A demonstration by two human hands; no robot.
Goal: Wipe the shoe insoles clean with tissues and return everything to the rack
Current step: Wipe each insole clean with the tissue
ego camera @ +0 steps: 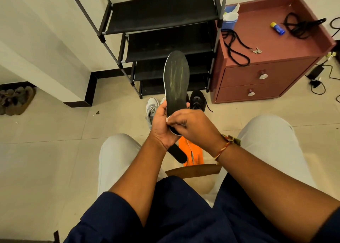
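Right now your left hand (161, 127) grips the heel end of the insole (177, 81), fingers curled round its edge, holding it upright in front of the rack (161, 16). Your right hand (194, 123), fingers bent, pinches a small tissue (168, 119) against the heel. On the floor below lie a second insole (178, 153) and orange insoles (195, 152). Grey shoes (151, 108) and black shoes (197, 99) stand at the rack's foot.

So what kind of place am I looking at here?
Likely a home entryway or bedroom corner: a rack stands against the wall, shoes sit on the tiled floor before it, and a drawer cabinet beside it carries keys and cables.
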